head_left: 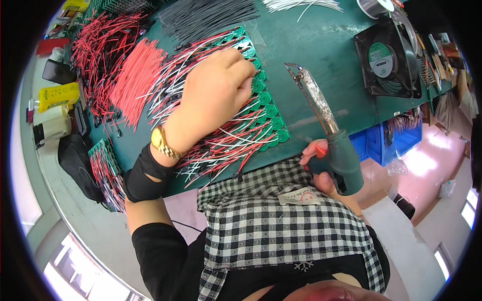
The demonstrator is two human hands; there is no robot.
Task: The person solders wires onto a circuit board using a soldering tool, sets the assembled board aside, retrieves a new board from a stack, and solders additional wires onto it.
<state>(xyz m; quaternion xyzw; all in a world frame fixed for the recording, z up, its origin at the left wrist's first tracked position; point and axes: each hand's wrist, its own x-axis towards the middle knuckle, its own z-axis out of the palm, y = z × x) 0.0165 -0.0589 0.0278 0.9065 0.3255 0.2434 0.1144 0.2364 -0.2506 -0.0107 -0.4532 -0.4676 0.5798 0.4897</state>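
Observation:
My left hand (220, 85), a gold watch (165, 143) on its wrist, rests over a panel of small round green circuit boards (271, 111). Its fingers are curled together near the panel's right side; what they hold, if anything, is hidden. Many red, white and black wires (226, 143) run leftward from the boards, some passing beneath my hand and forearm. On the right, my right hand (324, 183) grips a dark green soldering gun (345, 163) by its handle. Its metal barrel (319, 100) points up and leftward, and the tip is apart from the boards.
Bundles of red wires (138, 83), black wires (206, 17) and white wires (304, 4) lie on the green table mat (311, 40). A black fan (386, 60) and a solder spool (375, 7) stand at right. Another wired panel (106, 170) sits at left; a blue crate (401, 138) is below.

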